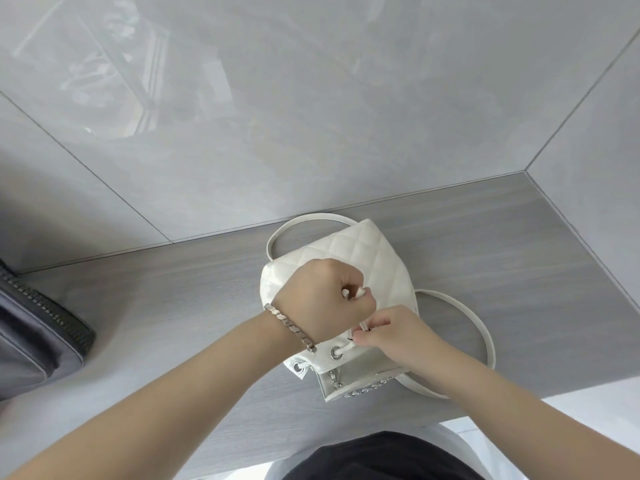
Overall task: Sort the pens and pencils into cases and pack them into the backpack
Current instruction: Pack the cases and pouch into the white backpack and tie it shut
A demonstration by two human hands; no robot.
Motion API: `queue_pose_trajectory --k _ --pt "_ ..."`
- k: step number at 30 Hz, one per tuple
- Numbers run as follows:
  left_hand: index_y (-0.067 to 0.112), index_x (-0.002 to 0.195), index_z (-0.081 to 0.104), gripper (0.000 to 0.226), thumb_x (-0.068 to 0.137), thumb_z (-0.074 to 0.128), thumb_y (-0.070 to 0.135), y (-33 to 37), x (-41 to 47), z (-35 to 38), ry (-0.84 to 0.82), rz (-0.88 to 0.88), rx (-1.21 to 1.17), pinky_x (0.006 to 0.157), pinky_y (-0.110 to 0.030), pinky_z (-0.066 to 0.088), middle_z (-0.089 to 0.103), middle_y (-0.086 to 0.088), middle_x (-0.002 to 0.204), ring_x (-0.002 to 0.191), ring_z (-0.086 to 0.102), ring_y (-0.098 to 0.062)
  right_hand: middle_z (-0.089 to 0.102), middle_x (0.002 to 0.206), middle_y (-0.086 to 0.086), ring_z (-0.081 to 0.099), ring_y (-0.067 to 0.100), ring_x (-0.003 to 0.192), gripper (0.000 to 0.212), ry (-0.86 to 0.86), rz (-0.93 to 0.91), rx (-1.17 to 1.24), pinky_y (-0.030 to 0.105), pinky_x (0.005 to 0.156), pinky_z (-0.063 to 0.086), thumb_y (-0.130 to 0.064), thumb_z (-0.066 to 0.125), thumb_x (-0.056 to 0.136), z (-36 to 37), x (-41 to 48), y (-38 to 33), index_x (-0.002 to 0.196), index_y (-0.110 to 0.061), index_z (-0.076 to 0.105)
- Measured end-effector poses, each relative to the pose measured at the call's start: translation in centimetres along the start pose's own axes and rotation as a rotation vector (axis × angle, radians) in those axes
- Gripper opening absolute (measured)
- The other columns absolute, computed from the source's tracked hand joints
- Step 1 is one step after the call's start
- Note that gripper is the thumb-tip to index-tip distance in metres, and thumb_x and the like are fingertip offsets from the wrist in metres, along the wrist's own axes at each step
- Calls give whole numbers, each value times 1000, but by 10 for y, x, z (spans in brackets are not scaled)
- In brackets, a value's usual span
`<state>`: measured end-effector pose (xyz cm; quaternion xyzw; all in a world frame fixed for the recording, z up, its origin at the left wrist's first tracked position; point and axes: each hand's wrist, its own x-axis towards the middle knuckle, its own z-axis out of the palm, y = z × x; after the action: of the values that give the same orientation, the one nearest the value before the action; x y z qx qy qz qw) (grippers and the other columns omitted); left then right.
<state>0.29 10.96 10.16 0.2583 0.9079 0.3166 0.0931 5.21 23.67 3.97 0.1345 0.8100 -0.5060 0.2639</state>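
Dark garment (381, 455) at bottom edge, nearest. Two bare forearms stretched forward over grey wood-grain table (173, 306). Metal link bracelet (291, 327) on left wrist. Left hand (322, 299) balled in a fist above mouth of backpack, fingers curled tight round ends of white drawstring (362, 325), cord tips poking out between fingers. Right hand (391, 336) just beside and below, touching the left, thumb and fingertips pinching same cord where it leaves the gathered opening. White quilted backpack (363, 251) lying on table at centre, mouth toward the wearer, base toward the wall. Opening puckered, with metal eyelets (336, 353) along its rim and silver chain (367, 388) across flap beneath. Contents hidden. White shoulder straps (487, 342) looped flat on table, one to the right, one behind the bag. At far left, grey zipped bag (34, 337), partly out of frame, well apart from backpack. Beyond, glossy grey tiled wall (311, 116) meeting table's back edge, with a second wall at right forming a corner.
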Motion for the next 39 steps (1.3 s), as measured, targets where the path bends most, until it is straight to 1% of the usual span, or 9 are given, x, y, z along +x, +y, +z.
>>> queue_pose_trajectory --k 7,10,14,18,22,25,32,35,39 --pt "21 42 22 53 79 60 23 3 -5 19 -7 0 -4 47 -23 24 24 3 41 42 22 -13 31 38 -11 28 3 34 39 -25 116 -83 10 35 21 -14 61 79 6 16 4 49 -21 37" --pt "21 41 28 56 74 72 32 0 -3 5 35 -61 -63 43 -15 25 30 5 37 38 30 -12 38 52 -8 33 5 48 35 34 -33 -18 18 48 25 -21 67 79 7 7 10 45 -21 56" --pt "20 41 35 52 68 77 33 -20 5 -36 249 -183 -164 38 -11 26 41 8 31 34 36 -4 61 82 -12 55 -4 74 14 116 -214 24 4 69 37 -21 73 74 -3 -4 20 73 -35 72" --pt "19 57 47 34 71 75 33 -35 3 -38 420 -270 10 43 -13 31 44 10 46 42 42 -2 72 73 -1 63 1 62 10 172 -170 166 8 61 45 -10 78 69 -6 0 22 74 -15 72" --pt "9 89 66 38 64 81 34 -20 -7 3 192 54 73 71 -28 45 64 -1 80 75 59 -19 66 62 5 58 6 48 17 243 -91 85 17 51 46 -6 76 67 -7 17 12 73 -14 63" --pt "10 97 68 38 63 79 22 -25 -9 28 142 126 263 70 -34 47 69 -5 91 81 63 -26 57 52 -6 50 4 39 22 245 -84 -50 17 43 36 -18 78 66 -10 22 12 67 -20 56" --pt "5 97 64 31 69 76 9 -53 2 48 -146 -219 -135 65 -12 40 62 -4 90 70 49 -9 69 77 -6 60 0 69 19 26 -218 33 15 67 46 -41 76 63 -17 5 14 73 -28 67" --pt "11 90 67 23 69 77 8 -58 9 37 -247 -305 -255 58 -2 39 56 13 68 60 50 2 64 88 -18 56 -7 86 36 -157 -249 -356 13 76 44 -56 73 54 -24 -9 27 85 -40 66" --pt "16 91 70 15 85 61 27 -64 10 30 -361 -414 -337 77 -21 47 62 11 68 71 58 -7 61 72 -9 55 3 75 6 34 -396 -358 24 67 42 -33 71 76 -22 -12 27 77 -27 69"
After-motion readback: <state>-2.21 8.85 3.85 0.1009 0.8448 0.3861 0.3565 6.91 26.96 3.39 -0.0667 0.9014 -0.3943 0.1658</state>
